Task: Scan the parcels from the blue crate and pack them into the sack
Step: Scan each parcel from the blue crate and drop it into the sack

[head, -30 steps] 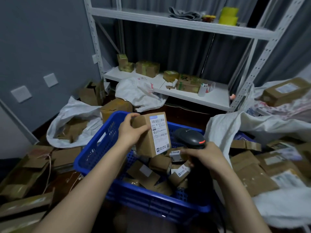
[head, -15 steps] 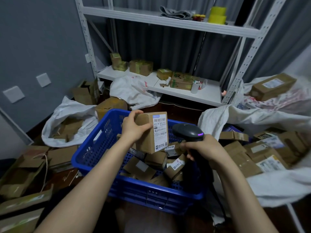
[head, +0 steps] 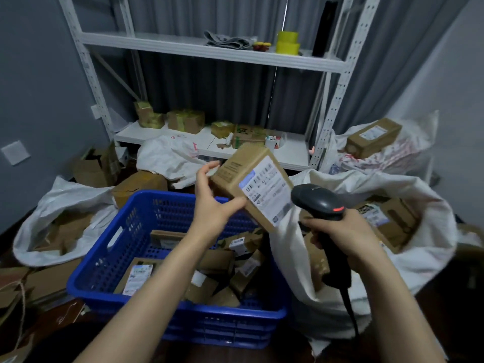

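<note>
My left hand (head: 213, 203) holds a brown cardboard parcel (head: 237, 176) with a white shipping label, thumb under its lower edge and fingers at its far corner. The parcel is tilted and hangs above the right rim of the blue crate (head: 104, 268), beside the mouth of the white sack (head: 293, 247). My right hand (head: 340, 231) grips a black handheld scanner (head: 317, 201) by its handle; its head sits just right of the parcel's label. Several small parcels lie in the crate. More parcels lie in the sack on the right.
A white metal shelf rack (head: 209, 150) with boxes stands behind the crate. Another open white sack (head: 49, 205) with cardboard lies on the left floor. A further sack (head: 408, 150) at the right back carries a long box. Flattened cartons (head: 34, 284) cover the floor at left.
My left hand has lifted the parcel up and to the right, tilting it toward the sack. The scanner hand shifted right. The camera view moved closer and turned right.
</note>
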